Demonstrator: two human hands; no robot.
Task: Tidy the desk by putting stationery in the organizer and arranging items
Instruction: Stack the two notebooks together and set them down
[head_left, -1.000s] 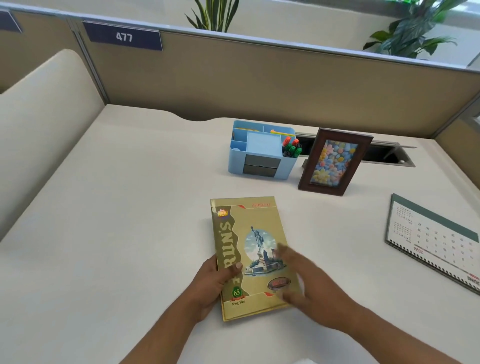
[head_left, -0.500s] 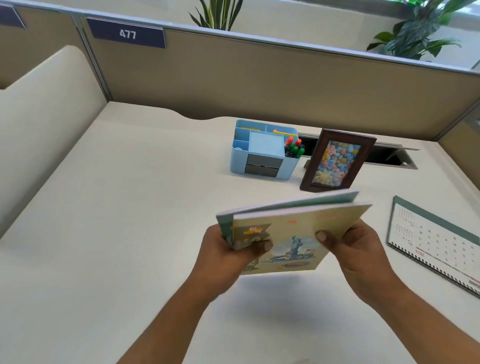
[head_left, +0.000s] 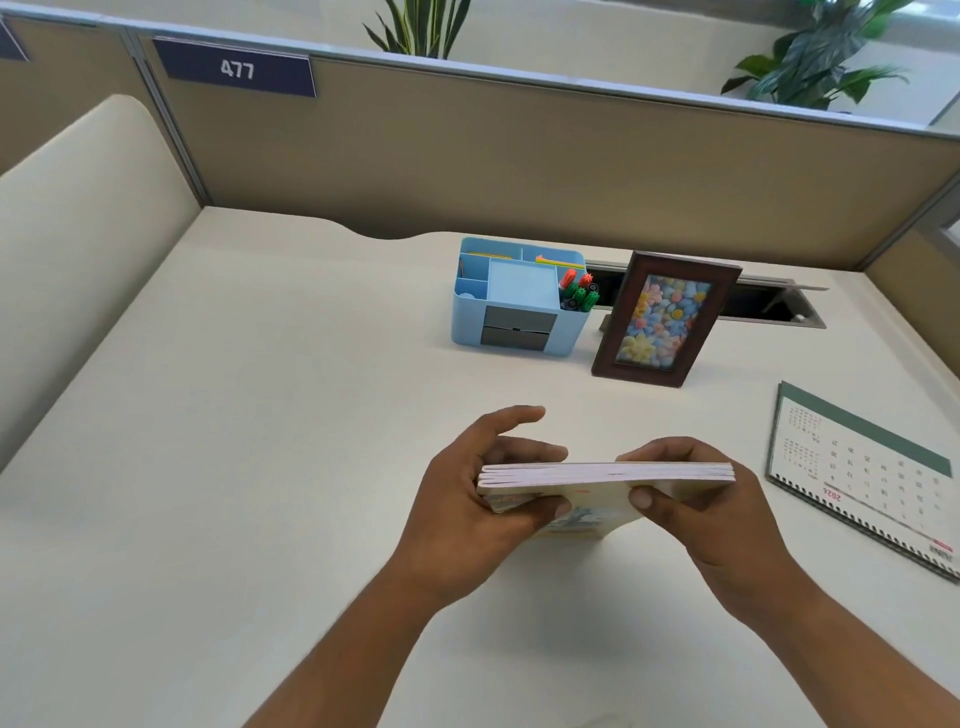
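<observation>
pens (head_left: 577, 292) already in organizer (head_left: 511, 301) | left hand (head_left: 467, 499), right hand (head_left: 711, 514): fingers hold notebooks (head_left: 605, 474), seemingly several, above bench (head_left: 234, 415) | notebooks, calendar (head_left: 862, 467) unplaced

Bright, even light; soft shadow on the desk (head_left: 291, 467); wide-angle edges bend.

The partition sign (head_left: 236, 69) reads 477; the calendar (head_left: 857, 478) shows 2026 (in red).

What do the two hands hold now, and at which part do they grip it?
A stack of notebooks. The left hand grips its left end, the right hand its right end, thumbs on the near cover.
</observation>
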